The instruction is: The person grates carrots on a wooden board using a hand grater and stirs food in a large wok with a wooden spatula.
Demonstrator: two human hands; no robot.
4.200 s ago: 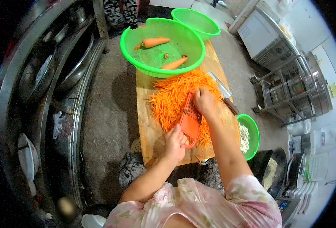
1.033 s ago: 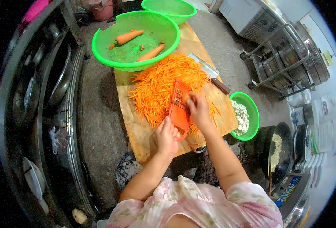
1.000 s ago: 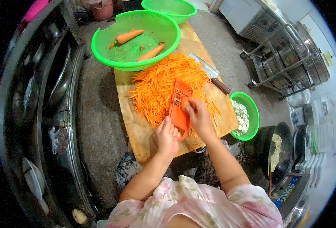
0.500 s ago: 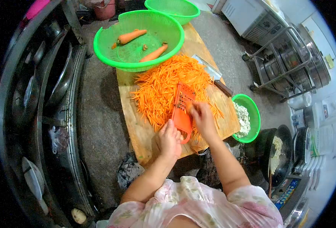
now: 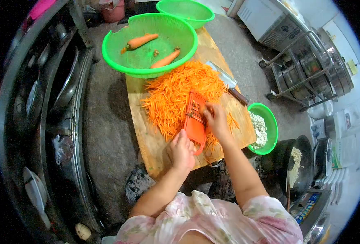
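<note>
An orange-red grater (image 5: 195,129) slants over a heap of shredded carrot (image 5: 169,95) on the wooden board (image 5: 149,152). My left hand (image 5: 182,151) is closed round its lower handle. At the grater's toothed part, my right hand (image 5: 215,121) is closed on a carrot piece (image 5: 203,110), mostly hidden by the fingers and pressed to the teeth. Behind the heap, a green basket (image 5: 108,61) holds two whole carrots (image 5: 142,41) and a small stub. A cleaver (image 5: 239,96) lies at the board's right edge, its blade partly beside the shreds.
A green bowl (image 5: 274,126) with whitish pieces stands right of the board. Farther right is a dark wok (image 5: 306,162) with pale food. Another green basket (image 5: 186,10) sits at the back. Metal shelving (image 5: 82,81) lines the left; a wheeled cart (image 5: 302,69) stands back right.
My right hand has shifted slightly up along the grater with the carrot piece, which shows less now. My left hand stays on the handle. The view has moved slightly.
</note>
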